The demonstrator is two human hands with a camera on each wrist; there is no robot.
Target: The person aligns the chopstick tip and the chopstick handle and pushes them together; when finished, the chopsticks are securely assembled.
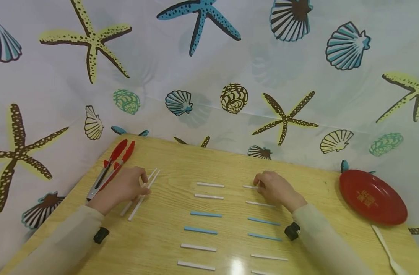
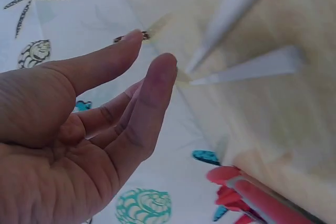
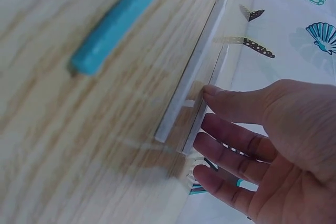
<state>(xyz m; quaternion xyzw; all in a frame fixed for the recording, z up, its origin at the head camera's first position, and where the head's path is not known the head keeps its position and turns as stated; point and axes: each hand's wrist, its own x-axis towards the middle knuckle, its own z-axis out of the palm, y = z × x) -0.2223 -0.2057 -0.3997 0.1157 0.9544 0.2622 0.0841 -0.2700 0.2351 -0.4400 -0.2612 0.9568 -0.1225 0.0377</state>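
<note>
My left hand (image 1: 125,187) hovers over two white chopsticks (image 1: 144,196) lying side by side on the left. Its thumb and forefinger stand apart with nothing between them, and the left wrist view shows both chopsticks (image 2: 241,72) beyond the fingertips. On the right side, my right hand (image 1: 273,187) is at the farthest short white stick (image 1: 249,186), partly covering it. In the right wrist view the thumb tip meets the edge of that stick (image 3: 194,124), while the loosely extended fingers stay apart from the thumb. A second white stick (image 3: 191,72) lies beside it.
Two columns of short sticks, white and blue (image 1: 200,230), cover the middle of the wooden table (image 1: 168,156). Red-tipped tongs (image 1: 107,170) lie far left. At right are a red oval plate (image 1: 372,196) and a white utensil (image 1: 385,244). A shell-printed cloth (image 1: 209,68) hangs behind.
</note>
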